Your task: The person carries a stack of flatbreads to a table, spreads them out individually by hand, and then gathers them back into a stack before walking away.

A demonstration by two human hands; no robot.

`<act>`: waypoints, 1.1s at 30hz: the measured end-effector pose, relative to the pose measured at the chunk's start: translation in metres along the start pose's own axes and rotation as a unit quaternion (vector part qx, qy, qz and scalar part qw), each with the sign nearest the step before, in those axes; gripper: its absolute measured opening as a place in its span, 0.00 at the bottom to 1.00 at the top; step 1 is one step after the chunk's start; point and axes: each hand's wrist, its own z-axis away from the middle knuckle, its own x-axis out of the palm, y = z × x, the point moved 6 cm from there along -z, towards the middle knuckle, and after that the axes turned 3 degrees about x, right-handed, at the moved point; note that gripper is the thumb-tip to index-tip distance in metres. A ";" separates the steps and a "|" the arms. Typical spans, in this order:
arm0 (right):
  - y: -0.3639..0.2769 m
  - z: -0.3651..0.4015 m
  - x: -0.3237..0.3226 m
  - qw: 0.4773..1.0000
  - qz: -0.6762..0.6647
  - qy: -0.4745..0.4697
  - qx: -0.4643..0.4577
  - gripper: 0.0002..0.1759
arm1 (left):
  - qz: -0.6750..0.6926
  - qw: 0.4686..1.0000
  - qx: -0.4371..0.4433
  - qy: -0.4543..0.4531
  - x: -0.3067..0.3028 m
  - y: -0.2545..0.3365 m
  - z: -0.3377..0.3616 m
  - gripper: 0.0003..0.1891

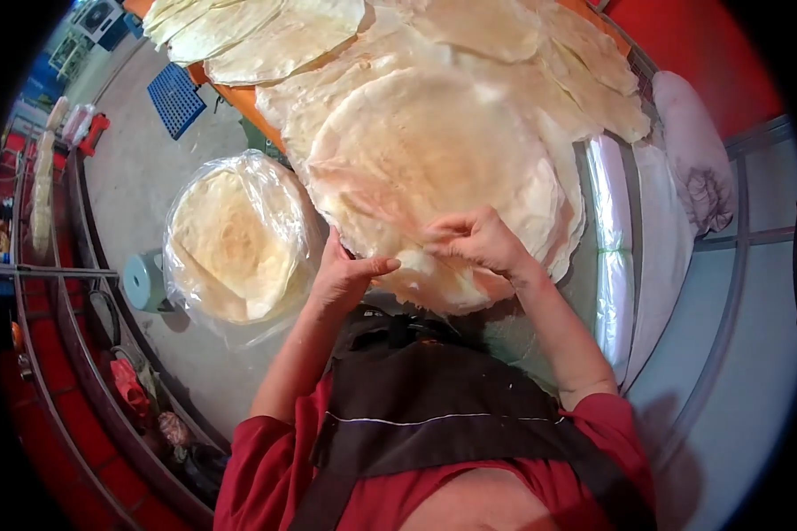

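A pile of large, thin round flatbreads lies in front of me, its near edge hanging loosely toward my apron. My left hand grips that near edge, thumb on top and fingers underneath. At the same edge, a little to the right, my right hand pinches the flatbread between thumb and fingers. The bread between the hands is slightly folded and wrinkled. Left of my left forearm stands a clear plastic bag with a stack of round flatbreads inside.
More flatbreads overlap across the orange table. Right of the pile lies a roll of clear plastic, beside a rolled pinkish cloth. A teal stool, a blue crate and a metal rack are on the left.
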 end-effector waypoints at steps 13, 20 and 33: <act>-0.144 0.002 -0.234 0.963 0.073 0.142 -0.217 0.13 | -0.062 0.994 0.055 0.077 -0.108 0.045 -0.021 0.12; -0.159 0.119 -0.453 0.725 0.270 0.624 -0.109 0.11 | -0.042 0.979 -0.056 0.193 -0.123 0.022 -0.013 0.13; -0.260 0.189 -0.441 0.810 -0.045 0.570 -0.133 0.10 | -0.047 0.954 -0.121 0.271 -0.176 -0.006 -0.026 0.14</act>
